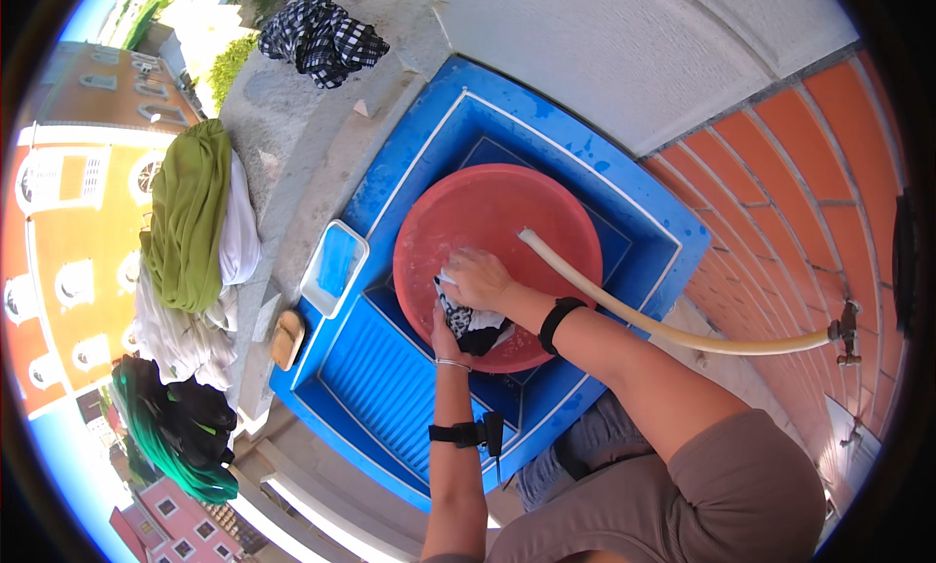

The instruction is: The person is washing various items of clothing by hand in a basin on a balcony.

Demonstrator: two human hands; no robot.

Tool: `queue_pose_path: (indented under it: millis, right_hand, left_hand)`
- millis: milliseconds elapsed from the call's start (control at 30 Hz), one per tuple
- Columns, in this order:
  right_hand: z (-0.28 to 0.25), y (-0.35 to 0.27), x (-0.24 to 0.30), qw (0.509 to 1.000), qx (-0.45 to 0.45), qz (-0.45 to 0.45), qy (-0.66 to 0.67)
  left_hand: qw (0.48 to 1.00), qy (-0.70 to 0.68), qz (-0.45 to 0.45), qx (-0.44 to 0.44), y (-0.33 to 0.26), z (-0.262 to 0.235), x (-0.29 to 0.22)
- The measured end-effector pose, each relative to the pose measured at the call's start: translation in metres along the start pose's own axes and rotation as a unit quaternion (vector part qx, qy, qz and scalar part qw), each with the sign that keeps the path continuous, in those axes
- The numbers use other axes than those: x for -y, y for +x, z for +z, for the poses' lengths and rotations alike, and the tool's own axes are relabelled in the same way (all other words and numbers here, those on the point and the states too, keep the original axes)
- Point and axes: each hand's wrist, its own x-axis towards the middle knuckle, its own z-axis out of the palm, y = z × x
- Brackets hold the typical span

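Both my hands are inside a red plastic basin (497,197) that sits in a blue sink (546,134). A wet black and white patterned cloth (478,327) is bunched between them. My left hand (446,341) grips its near left side, fingers partly hidden by the fabric. Over its upper part, my right hand (478,278) is closed, pressing a whitish bit of the cloth at the fingertips. A pale hose (624,305) reaches over the basin's right rim, its open end just right of my right hand. Bubbles or droplets speckle the basin's left inner wall.
A ribbed blue washboard (390,368) slopes at the near left. A white soap tray (334,269) and wooden brush (287,340) stand on the left edge. Green (187,222), white and black clothes drape the ledge; checked cloth (322,41) lies farther back. The hose joins a tap (846,333).
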Motion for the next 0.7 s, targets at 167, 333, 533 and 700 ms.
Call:
queue_pose_path:
  millis: [167, 333, 533, 700]
  right_hand:
    - [-0.021, 0.015, -0.011, 0.976, 0.043, 0.133, -0.167]
    - [0.003, -0.006, -0.023, 0.971, 0.045, 0.12, -0.203]
    - [0.046, -0.01, -0.075, 0.98, 0.068, 0.187, -0.027]
    - [0.001, -0.025, 0.027, 0.984, 0.036, 0.065, 0.165]
  left_hand:
    - [0.986, 0.148, 0.077, -0.023, -0.017, -0.034, -0.021]
    - [0.973, 0.125, 0.185, -0.054, -0.001, -0.046, -0.008]
    - [0.693, 0.637, 0.337, 0.008, 0.015, -0.024, 0.009]
    - [0.993, -0.029, -0.013, 0.115, 0.006, 0.012, -0.02]
